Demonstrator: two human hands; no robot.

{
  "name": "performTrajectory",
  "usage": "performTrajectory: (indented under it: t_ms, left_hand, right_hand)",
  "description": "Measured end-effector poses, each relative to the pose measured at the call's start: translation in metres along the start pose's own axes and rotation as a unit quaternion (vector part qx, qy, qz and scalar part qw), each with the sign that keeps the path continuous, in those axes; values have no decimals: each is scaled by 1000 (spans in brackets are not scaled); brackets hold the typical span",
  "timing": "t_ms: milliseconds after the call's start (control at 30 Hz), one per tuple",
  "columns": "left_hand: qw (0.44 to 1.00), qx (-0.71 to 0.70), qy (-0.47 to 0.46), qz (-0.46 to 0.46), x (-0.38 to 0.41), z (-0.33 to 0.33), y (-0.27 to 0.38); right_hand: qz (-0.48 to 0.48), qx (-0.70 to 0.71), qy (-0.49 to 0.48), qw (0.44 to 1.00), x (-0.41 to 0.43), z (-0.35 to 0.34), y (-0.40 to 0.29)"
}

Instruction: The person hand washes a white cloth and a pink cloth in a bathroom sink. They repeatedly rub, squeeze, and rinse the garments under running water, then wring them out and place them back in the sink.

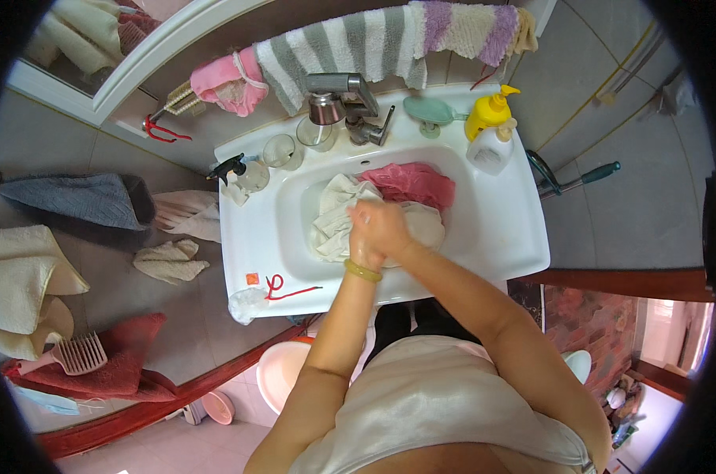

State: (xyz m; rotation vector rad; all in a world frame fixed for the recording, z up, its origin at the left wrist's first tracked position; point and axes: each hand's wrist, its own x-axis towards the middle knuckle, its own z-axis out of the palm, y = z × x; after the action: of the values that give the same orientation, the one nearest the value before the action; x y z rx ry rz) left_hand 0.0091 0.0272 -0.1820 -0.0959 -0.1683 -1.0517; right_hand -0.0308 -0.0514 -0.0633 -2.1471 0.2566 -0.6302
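Over the basin of a white ceramic sink (488, 237), my two hands are pressed together. My right hand (384, 228) wraps over my left hand (365, 246), which has a yellow-green bangle (362, 271) at its wrist. Whether a bit of cloth is between the palms is hidden. Beneath and around them lies wet white cloth (340, 201), bunched in the basin. A wet pink-red cloth (414, 183) rests at the basin's back right, touching the white one. Behind the basin stands a metal faucet (365, 131) with its lever on the right.
Two clear glasses (282, 152) and a spray bottle (252, 176) stand at the sink's back left. At the back right are a yellow pump bottle (487, 115), a white pump bottle (491, 148) and a green soap dish (430, 111). Red cord (292, 292) lies front left; towels (346, 47) hang behind.
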Motion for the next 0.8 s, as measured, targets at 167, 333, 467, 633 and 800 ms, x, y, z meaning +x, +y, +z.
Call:
performTrajectory:
  t_ms: [167,333,467,633,800]
  left_hand:
    - [859,414,295,-54,3,118,-17]
    - [818,501,257,-120,-5,121,12]
    - [905,314,289,0,6,130,11]
    - [954,116,262,88,24,121,3]
    - [832,536,41,133,28,61,-5]
  right_hand:
    - [244,150,15,958,36,-58,52]
    - [241,219,-134,936,38,-85,29]
    - [245,252,-117,929,31,-89,27]
    - [58,114,49,991,4,-53,23]
    - [-28,-249,-164,954,-4,-17,-14]
